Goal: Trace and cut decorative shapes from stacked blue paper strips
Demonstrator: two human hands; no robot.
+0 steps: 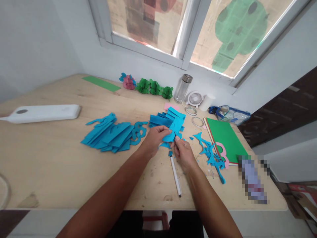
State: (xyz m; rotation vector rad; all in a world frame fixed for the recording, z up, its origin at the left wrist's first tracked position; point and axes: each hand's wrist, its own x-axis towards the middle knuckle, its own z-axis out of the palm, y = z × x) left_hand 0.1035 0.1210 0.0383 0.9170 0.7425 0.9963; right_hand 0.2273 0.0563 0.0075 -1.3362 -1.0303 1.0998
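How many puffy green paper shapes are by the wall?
3, in a row: the left one beside the pink-and-blue puff, the middle one, and the right one nearest the clear bottle. Any behind them would be hidden.

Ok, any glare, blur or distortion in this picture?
Head view: the pale tan window panes glow, backlit; the white window frame slants, likely wide-angle distortion; at right, blocky pixelation hides something on the light wooden table; the held bright-blue paper is fairly clear, but detail at the fingertips of the right hand is soft.
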